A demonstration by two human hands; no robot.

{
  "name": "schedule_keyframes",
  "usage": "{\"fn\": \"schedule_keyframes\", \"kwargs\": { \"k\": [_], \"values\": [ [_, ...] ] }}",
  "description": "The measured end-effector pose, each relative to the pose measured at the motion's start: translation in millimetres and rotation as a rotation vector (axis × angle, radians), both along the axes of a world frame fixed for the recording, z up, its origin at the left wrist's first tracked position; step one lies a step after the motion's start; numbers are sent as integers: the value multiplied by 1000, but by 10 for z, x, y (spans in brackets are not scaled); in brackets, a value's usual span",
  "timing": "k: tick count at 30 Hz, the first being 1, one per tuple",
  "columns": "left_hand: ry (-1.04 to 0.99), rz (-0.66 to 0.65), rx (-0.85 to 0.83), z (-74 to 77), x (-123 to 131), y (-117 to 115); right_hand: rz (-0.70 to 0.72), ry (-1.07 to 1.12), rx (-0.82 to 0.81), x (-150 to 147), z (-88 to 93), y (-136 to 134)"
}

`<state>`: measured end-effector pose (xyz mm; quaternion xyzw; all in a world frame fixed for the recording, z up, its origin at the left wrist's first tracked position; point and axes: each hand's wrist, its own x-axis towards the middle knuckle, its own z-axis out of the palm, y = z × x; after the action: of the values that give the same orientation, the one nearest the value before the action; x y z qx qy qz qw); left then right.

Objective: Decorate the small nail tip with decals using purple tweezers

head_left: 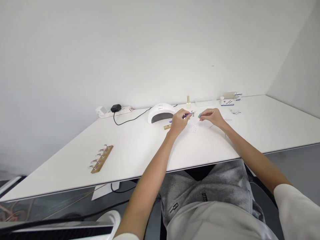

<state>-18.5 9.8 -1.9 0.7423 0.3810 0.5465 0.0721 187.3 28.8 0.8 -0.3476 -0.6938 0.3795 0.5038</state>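
My left hand [179,120] is closed on slim purple tweezers [186,115], their pale metallic tip pointing right. Opposite it, my right hand [212,116] pinches a small teal false nail [199,115], too small to make out in detail. The tweezers' tip is a short gap away from the teal piece. Below and between both hands a white sticker sheet [193,127] with small faint patterns lies flat on the table. A small metal stand [192,113] shows just behind the tip. Beside my left wrist lies a short wooden bar [167,127], partly hidden.
A white nail lamp [162,111] stands behind my left hand, a polish bottle [188,102] at the back. Small boxes [228,100] and crumpled clear plastic [235,111] lie right. A wooden holder [102,159] with several nail stands sits left; a power strip [117,111] lies along the wall.
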Motion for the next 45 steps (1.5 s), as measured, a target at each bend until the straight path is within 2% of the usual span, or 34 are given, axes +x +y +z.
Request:
{"fn": "schedule_keyframes", "kwargs": {
  "k": [10,45],
  "values": [
    [155,6,-64,1,20,-36,-33,-98,88,-22,-18,-3],
    [167,-4,-82,-48,35,-11,-45,-105,87,-41,-7,-20]
  ]
}}
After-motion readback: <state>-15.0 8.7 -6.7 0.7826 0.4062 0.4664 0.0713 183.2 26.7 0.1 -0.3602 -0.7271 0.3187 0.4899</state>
